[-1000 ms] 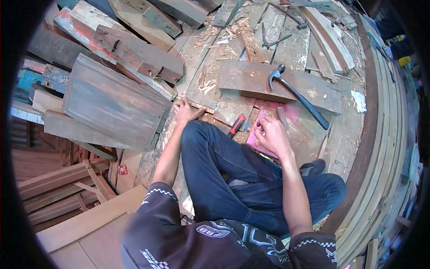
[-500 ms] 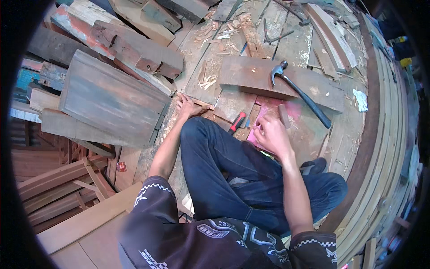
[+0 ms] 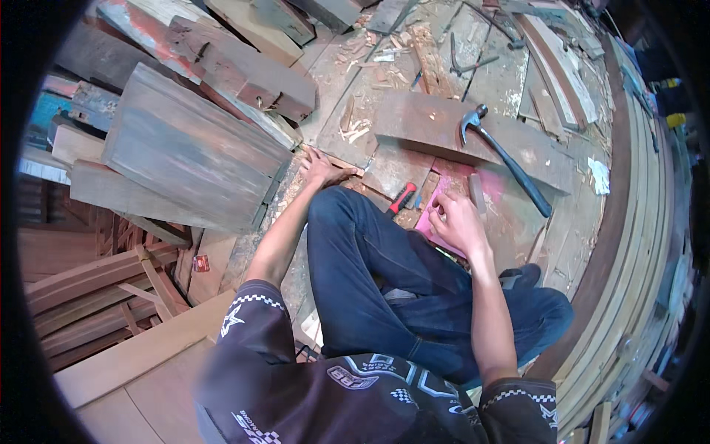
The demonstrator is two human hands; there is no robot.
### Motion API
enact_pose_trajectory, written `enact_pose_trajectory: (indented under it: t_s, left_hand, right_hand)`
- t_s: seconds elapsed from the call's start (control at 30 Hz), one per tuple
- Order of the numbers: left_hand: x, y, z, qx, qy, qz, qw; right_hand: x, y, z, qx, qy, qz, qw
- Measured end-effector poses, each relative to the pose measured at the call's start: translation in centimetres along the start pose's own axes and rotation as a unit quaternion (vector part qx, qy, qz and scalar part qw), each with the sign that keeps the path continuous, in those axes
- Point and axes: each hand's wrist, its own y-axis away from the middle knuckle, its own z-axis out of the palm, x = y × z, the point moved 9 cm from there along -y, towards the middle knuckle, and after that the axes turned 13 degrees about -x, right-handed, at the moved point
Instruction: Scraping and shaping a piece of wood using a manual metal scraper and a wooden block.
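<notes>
My left hand [image 3: 322, 169] lies with its fingers spread on the floor boards, touching a thin wood strip [image 3: 346, 164] beyond my raised knee. My right hand [image 3: 458, 223] is over a pink patch [image 3: 445, 185] on the floor, its fingers curled in; whatever they may hold is hidden. Between the hands lies a tool with a red and black handle [image 3: 401, 198], its far part out of sight behind my leg. A small wood block [image 3: 475, 194] stands just beyond my right hand. A claw hammer [image 3: 510, 164] rests across a thick wooden beam [image 3: 436, 127].
Stacked beams and a wide grey board [image 3: 196, 152] fill the left side. Wood chips [image 3: 359, 126] litter the far floor, near a dark metal tool [image 3: 470, 66]. Long planks [image 3: 642, 222] line the right. A crumpled white piece [image 3: 599, 176] lies by them.
The whole view has shifted slightly, so the scene sits a little further right. My right hand's fingers look more curled. My left hand stays at the wood strip.
</notes>
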Motion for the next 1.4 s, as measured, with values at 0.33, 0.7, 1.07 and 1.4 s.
enact_pose_trajectory:
  t_s: [0.33, 0.7, 1.07, 1.4]
  left_hand:
    - [14.7, 7.1, -3.6, -0.097, -0.112, 0.273, 0.951]
    - [19.3, 8.8, 10.3, -0.028, -0.301, 0.152, 0.941]
    - [18.8, 8.7, 2.6, -0.013, 0.002, 0.297, 0.955]
    - [18.3, 10.5, -5.3, 0.112, 0.358, 0.419, 0.827]
  right_hand:
    - [0.8, -0.1, -0.9, 0.033, 0.005, -0.011, 0.999]
    - [1.1, 1.0, -3.3, 0.064, 0.006, -0.001, 0.998]
    - [1.6, 1.2, -3.7, 0.071, 0.019, 0.001, 0.997]
    - [4.1, 1.6, -4.4, 0.068, 0.036, 0.100, 0.992]
